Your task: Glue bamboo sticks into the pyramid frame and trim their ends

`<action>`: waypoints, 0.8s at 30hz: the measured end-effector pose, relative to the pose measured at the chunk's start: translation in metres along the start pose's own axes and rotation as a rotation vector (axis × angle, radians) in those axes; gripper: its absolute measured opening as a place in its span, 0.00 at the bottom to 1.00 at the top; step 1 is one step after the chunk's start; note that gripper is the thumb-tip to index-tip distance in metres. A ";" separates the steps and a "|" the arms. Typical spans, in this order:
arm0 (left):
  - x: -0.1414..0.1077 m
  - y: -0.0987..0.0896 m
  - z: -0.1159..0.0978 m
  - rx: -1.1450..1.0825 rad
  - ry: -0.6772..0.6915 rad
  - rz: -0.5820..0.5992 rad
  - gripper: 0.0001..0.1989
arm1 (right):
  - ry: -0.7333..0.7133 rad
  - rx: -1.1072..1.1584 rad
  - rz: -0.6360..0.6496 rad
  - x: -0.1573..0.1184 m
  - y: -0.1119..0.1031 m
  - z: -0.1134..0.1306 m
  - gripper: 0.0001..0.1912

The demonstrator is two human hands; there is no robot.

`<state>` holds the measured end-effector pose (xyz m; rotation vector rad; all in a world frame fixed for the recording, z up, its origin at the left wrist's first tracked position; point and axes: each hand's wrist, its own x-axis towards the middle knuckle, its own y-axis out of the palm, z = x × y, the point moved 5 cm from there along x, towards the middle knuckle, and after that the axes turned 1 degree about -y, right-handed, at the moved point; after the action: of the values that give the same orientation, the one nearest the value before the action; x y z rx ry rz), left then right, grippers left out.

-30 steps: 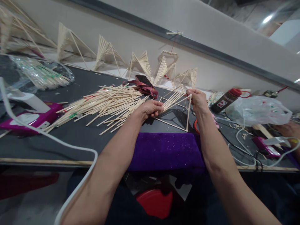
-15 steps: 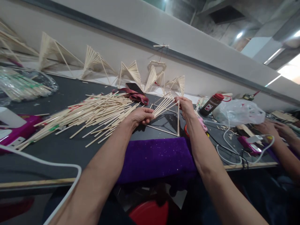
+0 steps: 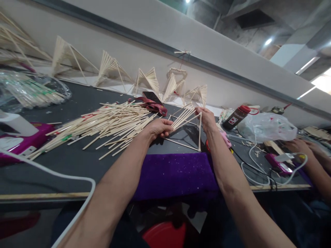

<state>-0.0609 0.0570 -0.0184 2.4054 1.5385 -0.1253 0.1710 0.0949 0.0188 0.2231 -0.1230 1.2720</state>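
My left hand [image 3: 160,128] is closed, thumb and fingers pinching the near end of a fan of thin wooden sticks [image 3: 183,118]. The fan slants up and to the right, its far ends spread. Beside the upper right corner of a wooden stick frame [image 3: 200,132], my right hand [image 3: 207,119] is closed, fingertips on the frame near the fan's far ends; the exact contact is partly hidden. The frame rests on the dark table [image 3: 111,175], just behind a purple cloth [image 3: 176,175]. A large loose pile of wooden sticks [image 3: 116,125] spreads left of my left hand.
Several finished twisted stick models [image 3: 147,81] stand along the wall. At the left lie bagged sticks [image 3: 33,89] and a magenta device [image 3: 23,144]. To the right are a dark bottle [image 3: 234,119], a plastic bag [image 3: 269,125], cables and another person's hands [image 3: 300,146].
The whole scene has shifted slightly to the right in the view. Both hands keep nearly the same hold on the sticks and frame.
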 end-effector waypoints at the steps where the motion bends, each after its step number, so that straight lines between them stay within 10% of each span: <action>1: 0.000 0.000 0.000 -0.001 0.002 0.001 0.08 | 0.002 0.014 0.004 0.000 0.000 0.000 0.12; 24: 0.006 0.001 0.006 0.102 0.005 0.057 0.08 | 0.051 0.156 -0.025 -0.003 0.006 -0.003 0.08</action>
<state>-0.0567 0.0603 -0.0254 2.5270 1.4987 -0.1908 0.1638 0.0943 0.0155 0.3252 0.0233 1.2625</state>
